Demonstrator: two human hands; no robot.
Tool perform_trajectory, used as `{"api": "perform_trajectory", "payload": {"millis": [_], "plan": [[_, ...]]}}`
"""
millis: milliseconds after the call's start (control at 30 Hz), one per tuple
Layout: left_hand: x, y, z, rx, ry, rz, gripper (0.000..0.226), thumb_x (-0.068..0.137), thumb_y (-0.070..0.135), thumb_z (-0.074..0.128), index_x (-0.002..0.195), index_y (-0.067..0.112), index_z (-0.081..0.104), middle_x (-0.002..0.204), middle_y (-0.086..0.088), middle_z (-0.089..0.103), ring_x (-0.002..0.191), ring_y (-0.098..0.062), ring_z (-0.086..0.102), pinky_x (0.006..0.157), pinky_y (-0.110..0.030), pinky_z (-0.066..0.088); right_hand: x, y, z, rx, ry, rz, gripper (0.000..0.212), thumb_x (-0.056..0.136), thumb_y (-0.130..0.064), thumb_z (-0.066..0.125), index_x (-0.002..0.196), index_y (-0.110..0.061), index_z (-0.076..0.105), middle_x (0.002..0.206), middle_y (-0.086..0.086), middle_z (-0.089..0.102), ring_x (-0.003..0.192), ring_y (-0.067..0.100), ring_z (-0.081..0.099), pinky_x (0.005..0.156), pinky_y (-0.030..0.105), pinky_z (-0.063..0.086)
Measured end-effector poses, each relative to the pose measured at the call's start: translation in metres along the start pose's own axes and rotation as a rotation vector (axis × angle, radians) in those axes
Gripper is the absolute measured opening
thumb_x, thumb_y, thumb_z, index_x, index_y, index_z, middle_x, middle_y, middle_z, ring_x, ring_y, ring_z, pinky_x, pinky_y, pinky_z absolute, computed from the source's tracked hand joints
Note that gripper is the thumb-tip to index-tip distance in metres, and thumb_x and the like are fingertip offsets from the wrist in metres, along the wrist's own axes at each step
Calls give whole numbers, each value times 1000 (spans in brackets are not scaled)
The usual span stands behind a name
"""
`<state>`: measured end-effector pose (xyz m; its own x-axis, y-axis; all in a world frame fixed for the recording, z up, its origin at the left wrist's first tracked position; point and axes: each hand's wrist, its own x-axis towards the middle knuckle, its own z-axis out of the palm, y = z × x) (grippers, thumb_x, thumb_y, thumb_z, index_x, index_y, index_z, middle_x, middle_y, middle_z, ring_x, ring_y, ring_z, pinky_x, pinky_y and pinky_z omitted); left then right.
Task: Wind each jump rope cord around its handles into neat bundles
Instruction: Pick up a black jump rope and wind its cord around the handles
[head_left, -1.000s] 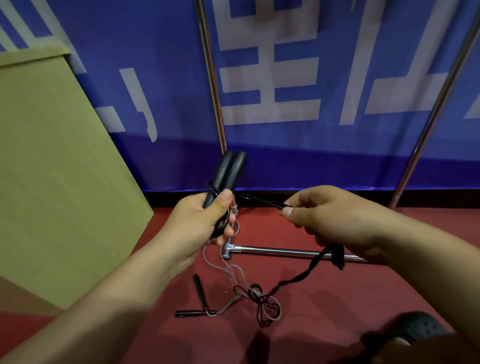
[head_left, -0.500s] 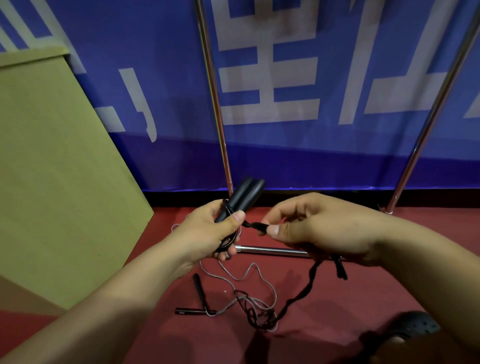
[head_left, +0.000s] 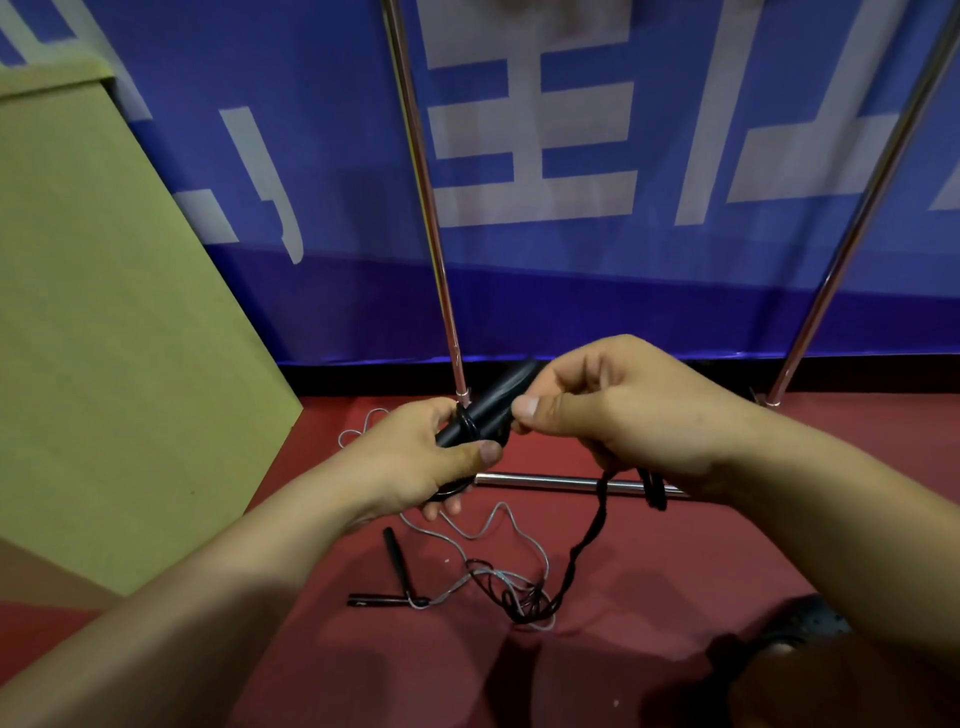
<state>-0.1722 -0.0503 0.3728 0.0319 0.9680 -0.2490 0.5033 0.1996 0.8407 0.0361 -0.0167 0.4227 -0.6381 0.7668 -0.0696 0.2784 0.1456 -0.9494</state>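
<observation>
Blue banner with large white characters fills the background; it serves as the landmark. Below its lower edge, red floor runs toward the camera. Left of the banner, a tall olive-green board leans at an angle, its foot on the floor. Two chrome poles stand in front of the banner: one near centre, one slanting at right. A horizontal chrome bar lies on the floor below the banner.

Both forearms reach in from the bottom toward the banner's lower edge. Left hand has its fingers curled round the paired black handles, thumb pressed across them; the handles tilt up and right toward the banner. Right hand sits just right of the handles, thumb and forefinger pinching the black cord at the handles. A cord loop already circles the handles at the left thumb. The slack drops from under the right hand to the floor.

On the floor below the hands: a second rope, with two thin black handles lying in a V, its grey cord snaking up toward the banner. The black and grey cords tangle together right of the V.

Dark shoe at lower right, partly visible.
</observation>
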Motion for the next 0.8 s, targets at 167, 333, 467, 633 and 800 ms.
{"api": "perform_trajectory", "payload": {"millis": [167,333,467,633,800], "plan": [[2,2,7,58,-46,-16,22,92,22,70,107,13,57,68,-9,62,50,-18,59,39,-25,45,6,1,4,-13,-27,-30,25,88,-17,72,83,7,68,46,-11,50,37,0,43,41,7,31],[-4,7,22,139,-184,-1,13,90,21,71,93,18,58,60,2,62,54,-20,62,46,-29,49,13,-1,6,-41,1,-29,25,90,-19,71,77,3,68,56,2,57,48,7,53,49,20,45],[-7,7,18,252,-195,-87,21,93,29,67,88,9,62,62,-2,66,49,-16,61,45,-25,48,17,1,8,-197,-5,-73,23,91,-25,69,78,-7,72,69,11,68,63,19,64,71,43,58],[-4,5,14,227,-176,-182,31,95,34,64,86,4,62,65,-5,66,49,-13,61,42,-23,48,16,4,11,-254,-5,-126,19,91,-26,68,80,-11,75,78,6,75,81,21,73,82,47,57],[-6,5,26,294,-247,-161,25,94,31,66,91,6,65,65,-5,66,48,-15,59,42,-23,46,19,9,16,-308,-28,-141,20,92,-27,68,77,-15,73,65,-7,70,60,3,65,62,23,54]]}}
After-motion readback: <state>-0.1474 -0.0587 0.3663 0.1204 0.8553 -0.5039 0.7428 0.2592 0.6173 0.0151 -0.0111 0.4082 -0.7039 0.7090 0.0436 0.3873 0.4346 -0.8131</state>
